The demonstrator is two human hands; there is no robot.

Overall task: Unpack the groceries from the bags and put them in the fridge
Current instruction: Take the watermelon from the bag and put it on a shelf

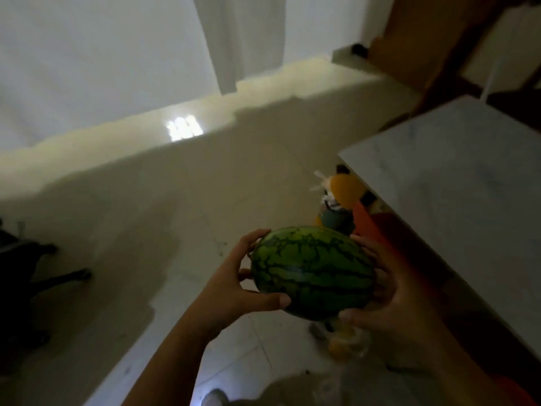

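**Both hands cradle a small watermelon above the floor**

A striped green watermelon is held in mid-air between the two hands, in the lower middle of the head view. The left hand cups its left end: the fingers are spread wide and curve round the far side of the rind, and the thumb lies flat along the near underside. The right hand cups the opposite end in the same way, palm against the fruit, fingers wrapped behind it, thumb pressing up beneath. Neither hand is closed tight; both are opened to the width of the melon and bear on it from either side.

The melon hangs over a pale tiled floor, just left of a white marbled tabletop whose edge runs diagonally along the right side. Beyond the melon, on the floor beside the tabletop, sits a cluster of groceries, orange and yellow shapes with some plastic, too blurred to name. Below the right hand lies what may be a clear bag with yellowish contents. A shoe tip shows at the bottom edge.
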